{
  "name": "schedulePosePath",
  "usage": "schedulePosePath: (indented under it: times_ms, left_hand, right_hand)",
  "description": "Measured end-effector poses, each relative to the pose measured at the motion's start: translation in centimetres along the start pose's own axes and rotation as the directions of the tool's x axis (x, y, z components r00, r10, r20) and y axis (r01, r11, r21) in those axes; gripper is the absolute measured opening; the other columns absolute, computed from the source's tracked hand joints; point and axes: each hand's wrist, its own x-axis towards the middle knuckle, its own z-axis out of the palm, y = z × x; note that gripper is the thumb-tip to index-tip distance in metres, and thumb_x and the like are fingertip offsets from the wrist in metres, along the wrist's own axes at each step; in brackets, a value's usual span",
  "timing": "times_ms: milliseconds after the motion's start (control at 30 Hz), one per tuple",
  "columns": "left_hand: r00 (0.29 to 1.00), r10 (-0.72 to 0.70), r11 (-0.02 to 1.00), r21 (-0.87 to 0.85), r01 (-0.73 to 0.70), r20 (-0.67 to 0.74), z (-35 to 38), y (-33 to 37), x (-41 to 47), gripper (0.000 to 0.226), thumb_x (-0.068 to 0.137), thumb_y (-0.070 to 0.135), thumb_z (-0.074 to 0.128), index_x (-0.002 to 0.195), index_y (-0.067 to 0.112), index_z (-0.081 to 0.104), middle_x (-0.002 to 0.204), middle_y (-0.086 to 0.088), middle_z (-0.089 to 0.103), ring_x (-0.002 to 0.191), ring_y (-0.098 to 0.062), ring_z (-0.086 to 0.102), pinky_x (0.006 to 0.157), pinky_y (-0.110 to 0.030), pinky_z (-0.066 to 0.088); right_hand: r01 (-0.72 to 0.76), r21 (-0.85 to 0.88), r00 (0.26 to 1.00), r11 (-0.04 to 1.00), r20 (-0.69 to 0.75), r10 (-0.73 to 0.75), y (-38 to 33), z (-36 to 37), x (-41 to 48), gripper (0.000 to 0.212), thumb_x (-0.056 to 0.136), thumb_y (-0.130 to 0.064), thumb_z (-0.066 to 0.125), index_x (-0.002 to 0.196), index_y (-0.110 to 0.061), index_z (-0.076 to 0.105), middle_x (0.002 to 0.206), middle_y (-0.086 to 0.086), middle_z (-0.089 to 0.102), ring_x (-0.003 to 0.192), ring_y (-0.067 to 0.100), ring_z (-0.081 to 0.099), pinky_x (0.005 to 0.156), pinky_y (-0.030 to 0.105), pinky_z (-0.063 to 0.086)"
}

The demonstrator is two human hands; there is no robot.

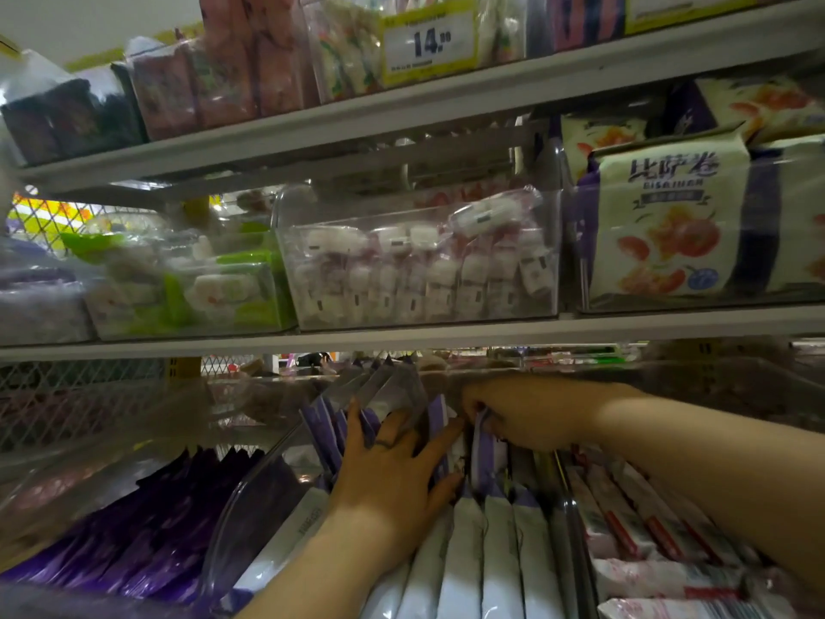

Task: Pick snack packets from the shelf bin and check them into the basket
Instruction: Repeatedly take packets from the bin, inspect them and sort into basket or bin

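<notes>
A: Item: left hand [393,475]?
B: Lower centre, forearm rising from the bottom edge. Fingers spread flat, pressing snack packets [464,556] aside in the clear bin [250,516].
A: Item: right hand [522,413]?
B: Enters from the right. Fingers curled, pinching a single packet [486,444] by its top.
</notes>
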Motion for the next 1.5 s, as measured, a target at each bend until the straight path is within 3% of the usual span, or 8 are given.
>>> schedulePosePath:
  times_ms: [300,500,600,700,833,1100,1300,1500]
  left_hand:
    - [0.997,0.016,1.0,0.012,-0.017,0.077,-3.1,0.4,-0.5,0.056,0.096,0.057,0.03,0.148,0.037,0.027,0.157,0.002,0.027,0.147,-0.018,0.013,0.111,-0.064,-0.012]
    - [0.993,-0.092,0.966,-0.251,0.07,-0.076,-7.7,0.0,-3.9,0.029,0.098,0.032,0.043,0.121,0.028,0.06,0.132,0.003,0.054,0.121,-0.021,0.051,0.109,-0.039,0.031]
    - [0.948,-0.315,0.671,-0.714,0.199,-0.032,-10.0,-0.9,-6.9,0.031,0.101,0.029,0.044,0.108,0.013,0.07,0.104,-0.003,0.069,0.096,-0.02,0.064,0.076,-0.026,0.045]
    - [0.846,-0.443,0.061,-0.932,0.358,0.296,-11.6,-1.6,-10.2,0.041,0.102,0.038,0.041,0.1,0.008,0.068,0.091,-0.01,0.069,0.079,-0.027,0.068,0.057,-0.024,0.049]
    - [0.812,-0.376,-0.336,-0.883,0.329,0.446,-11.8,-3.2,-15.9,0.038,0.096,0.041,0.049,0.114,0.013,0.067,0.107,-0.01,0.073,0.096,-0.029,0.067,0.087,-0.041,0.055]
    - [0.78,-0.508,-0.083,-0.922,0.379,0.366,-9.2,-6.6,-30.9,0.03,0.086,0.01,0.068,0.114,0.015,0.061,0.105,-0.005,0.075,0.094,-0.026,0.072,0.08,-0.043,0.058]
    - [0.707,-0.505,0.03,-0.808,0.588,0.496,-5.5,-7.1,-39.4,0.04,0.08,0.012,0.076,0.116,0.021,0.06,0.108,0.002,0.074,0.102,-0.017,0.07,0.09,-0.043,0.055]
    - [0.582,-0.648,-0.09,-0.808,0.582,0.491,-1.6,-7.7,-42.6,0.022,0.089,0.015,0.066,0.11,0.022,0.064,0.107,0.001,0.073,0.101,-0.017,0.069,0.091,-0.048,0.055]
  right_hand:
    - [-0.068,0.173,0.928,0.983,-0.35,0.126,-1.5,0.9,-3.5,0.016,0.097,-0.021,0.046,0.111,-0.022,0.055,0.112,-0.004,0.048,0.1,0.017,0.049,0.081,0.028,0.039]
    - [0.088,0.296,0.821,0.951,-0.562,0.099,-5.2,-0.4,-6.9,0.009,0.096,-0.021,0.05,0.098,-0.03,0.054,0.097,-0.015,0.047,0.088,-0.001,0.048,0.077,0.012,0.04]
    - [0.231,0.36,0.772,0.904,-0.633,0.055,-8.7,-1.0,-8.4,0.014,0.095,-0.015,0.054,0.096,-0.029,0.053,0.096,-0.015,0.049,0.09,-0.004,0.05,0.076,0.005,0.038]
    - [0.39,0.411,0.727,0.824,-0.687,-0.001,-13.1,-0.6,-9.5,0.009,0.092,-0.009,0.054,0.097,-0.015,0.059,0.1,-0.007,0.053,0.09,0.004,0.053,0.077,0.012,0.044]
    - [0.503,0.491,0.754,0.711,-0.651,-0.084,-18.7,1.6,-10.4,0.014,0.083,-0.011,0.053,0.094,-0.007,0.06,0.112,0.001,0.054,0.105,0.003,0.051,0.09,0.015,0.041]
    - [0.283,0.942,0.951,0.18,-0.3,0.075,-29.0,9.8,-10.6,0.053,0.085,-0.047,0.066,0.132,-0.036,0.044,0.134,-0.023,0.053,0.104,0.003,0.065,0.086,0.022,0.053]
    - [-0.11,0.953,0.992,-0.283,0.122,0.027,-35.8,16.7,-8.6,0.046,0.075,-0.04,0.064,0.108,-0.009,0.068,0.104,0.016,0.073,0.1,0.034,0.068,0.09,0.049,0.054]
    - [-0.214,0.911,0.977,-0.353,0.199,-0.079,-38.7,22.5,-7.4,0.034,0.08,-0.033,0.064,0.1,-0.006,0.072,0.101,0.017,0.073,0.095,0.032,0.07,0.082,0.038,0.057]
